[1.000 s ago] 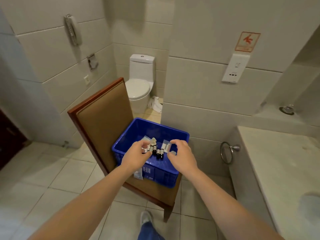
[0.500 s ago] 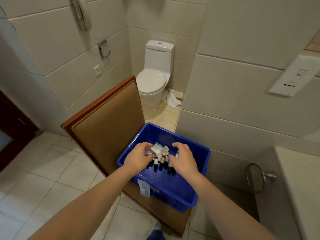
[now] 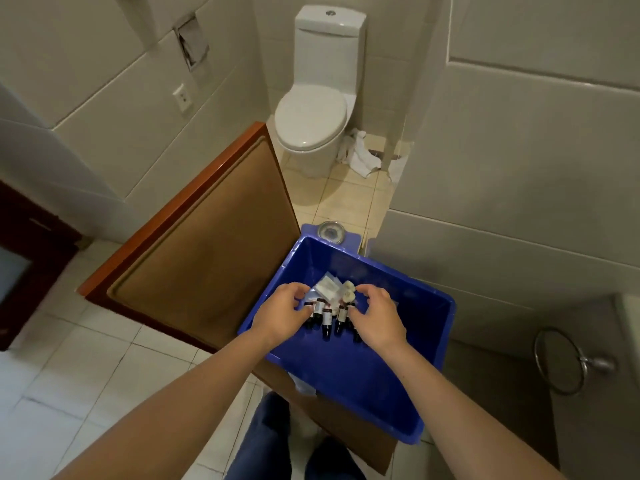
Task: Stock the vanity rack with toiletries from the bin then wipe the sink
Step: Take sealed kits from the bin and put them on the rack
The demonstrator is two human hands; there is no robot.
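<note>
Both hands [image 3: 282, 315] [image 3: 377, 320] curl around small dark bottles [image 3: 325, 317] in the blue bin [image 3: 398, 393].

The bin stands on a chair [image 3: 194, 251], hiding most of the seat, at 5 o'clock from the toilet [image 3: 311, 116]. The left grip closes on the bottle cluster from 9 o'clock and the right from 3 o'clock. Their fingertips are partly hidden. The bottle labels are unreadable, and the clear packets [image 3: 327, 287] at 12 o'clock are blurred.

Toiletries and fixtures, counted.
You have one blue bin [image 3: 346, 382], one chair [image 3: 207, 258], one toilet [image 3: 311, 112] and one towel ring [image 3: 557, 362] in sight. Your left hand [image 3: 282, 315] and right hand [image 3: 375, 318] make two. Between them you can count at least four dark bottles [image 3: 326, 322], two pale round caps [image 3: 349, 292] and one clear sachet [image 3: 327, 289].
</note>
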